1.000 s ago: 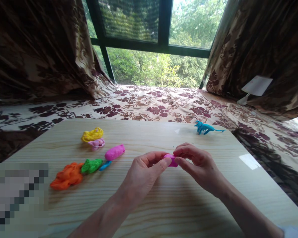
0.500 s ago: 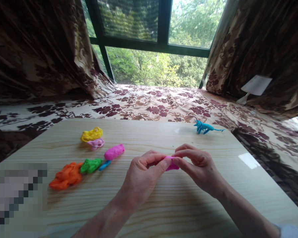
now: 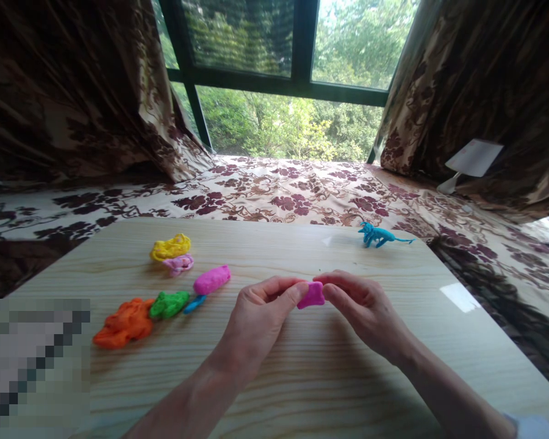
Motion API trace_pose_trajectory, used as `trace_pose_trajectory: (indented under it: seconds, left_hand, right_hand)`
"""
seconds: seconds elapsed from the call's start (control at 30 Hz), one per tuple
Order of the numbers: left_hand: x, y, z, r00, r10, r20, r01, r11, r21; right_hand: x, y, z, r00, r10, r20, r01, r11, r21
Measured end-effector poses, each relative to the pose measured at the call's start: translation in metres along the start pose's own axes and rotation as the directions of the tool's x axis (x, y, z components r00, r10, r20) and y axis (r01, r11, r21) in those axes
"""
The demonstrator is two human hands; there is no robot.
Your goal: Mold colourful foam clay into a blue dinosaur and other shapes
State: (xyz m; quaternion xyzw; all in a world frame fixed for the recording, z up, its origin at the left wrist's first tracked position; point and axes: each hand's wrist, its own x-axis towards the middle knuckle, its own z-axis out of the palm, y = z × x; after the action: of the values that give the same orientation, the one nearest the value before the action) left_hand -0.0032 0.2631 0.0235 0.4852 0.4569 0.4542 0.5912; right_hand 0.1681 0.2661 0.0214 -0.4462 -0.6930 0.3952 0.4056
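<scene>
A small flattened piece of pink modelling clay point(image 3: 312, 295) is held up over the table between my two hands. My left hand point(image 3: 268, 311) pinches its left end between thumb and fingers. At the clay's right edge, the thumb and fingertips of my right hand point(image 3: 366, 311) close around the corner. Left of my hands lies a thicker pink clay roll point(image 3: 212, 280), with a thin blue clay strip point(image 3: 194, 304) by its lower end. Green clay point(image 3: 169, 304) and a larger orange clay lump point(image 3: 125, 324) lie further left.
Yellow clay point(image 3: 170, 247) and pale pink clay point(image 3: 179, 264) lie at the back left of the wooden table point(image 3: 274, 378). A blue clay animal figure point(image 3: 377, 235) stands at the back right. A white lamp point(image 3: 474, 157) is beyond the table's right side.
My right thumb has shifted off the clay's face toward its right edge, so more of the pink piece shows. My left hand keeps its pinch.
</scene>
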Motion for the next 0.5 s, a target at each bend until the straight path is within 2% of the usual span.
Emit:
trace_pose_trajectory:
  seconds: [0.07, 0.23, 0.4, 0.5]
  left_hand:
    - [0.0009, -0.0006, -0.0005, 1.000, -0.019, -0.014, 0.019, 1.000, -0.018]
    - [0.0001, -0.0013, -0.0003, 0.993, -0.082, 0.086, 0.077, 0.995, 0.066]
    - [-0.0008, -0.0036, 0.0010, 0.994, -0.074, 0.074, 0.069, 0.995, 0.073]
    - [-0.0006, -0.0041, 0.0013, 0.994, -0.057, 0.096, 0.051, 0.997, 0.063]
  right_hand:
    - [-0.0002, 0.0005, 0.0000, 0.999, 0.045, 0.013, -0.045, 0.999, 0.016]
    - [-0.0005, 0.0029, 0.0002, 0.999, 0.037, -0.026, -0.036, 0.999, 0.026]
    - [0.0005, 0.0041, 0.0015, 0.997, 0.076, -0.027, -0.075, 0.996, 0.050]
    - [0.0005, 0.0029, 0.0022, 0.999, 0.052, -0.005, -0.052, 0.998, 0.041]
